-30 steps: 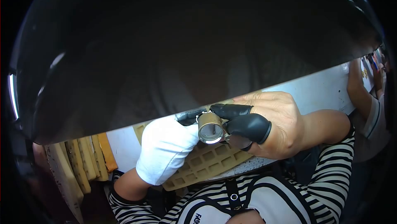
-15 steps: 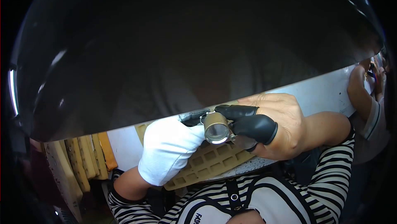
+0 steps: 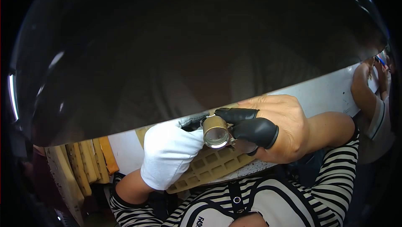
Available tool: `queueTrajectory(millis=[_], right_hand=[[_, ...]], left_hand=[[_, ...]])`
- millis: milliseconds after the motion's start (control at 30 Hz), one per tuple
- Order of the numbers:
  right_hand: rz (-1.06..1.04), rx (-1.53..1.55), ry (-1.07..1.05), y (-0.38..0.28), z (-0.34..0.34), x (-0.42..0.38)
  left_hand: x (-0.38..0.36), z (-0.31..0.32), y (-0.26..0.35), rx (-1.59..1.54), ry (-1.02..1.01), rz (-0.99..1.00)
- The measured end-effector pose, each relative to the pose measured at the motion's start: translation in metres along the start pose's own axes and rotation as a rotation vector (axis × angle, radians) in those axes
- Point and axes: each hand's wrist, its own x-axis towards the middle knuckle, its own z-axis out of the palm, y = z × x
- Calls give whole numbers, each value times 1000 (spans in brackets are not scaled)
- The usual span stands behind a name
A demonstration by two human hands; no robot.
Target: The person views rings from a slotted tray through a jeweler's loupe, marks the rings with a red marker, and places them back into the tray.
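Observation:
A short brass-coloured cylinder with a clear glass end sits between my two hands, its glass end tilted toward my body. Small metal bits stick out at its sides. My left hand, in a white glove with dark-covered fingertips, closes on its left side; most of those fingers are hidden. From the right, my right hand pinches near the metal bits, with black covers on its thumb and fingers. The fingertips partly hide what they grip. Below the hands lies a tan tray with square pockets.
A large dark glossy hood covers the upper view, its lower edge just above my hands. Several tan slabs stand at the left beside an orange strip. Another person's arm rests at the white table on the right.
The cylinder and the fingertips have shifted slightly to the left. Both hands keep their grip. At the far right, the other person's hands have moved a little.

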Motion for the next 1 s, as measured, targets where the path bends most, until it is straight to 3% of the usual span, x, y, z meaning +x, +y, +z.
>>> queueTrajectory(millis=[233, 400, 500, 700, 1000], right_hand=[[-10, -7, 1, -1, 0, 0], [11, 33, -18, 0, -2, 1], [-4, 18, 0, 0, 0, 1], [-6, -7, 2, -2, -2, 1], [-16, -29, 39, -4, -1, 2]], left_hand=[[1, 0, -8, -118, 5, 42], [1, 4, 7, 295, 78, -8], [1, 3, 7, 111, 58, -59], [3, 2, 9, 169, 1, 5], [3, 6, 8, -195, -104, -9]])
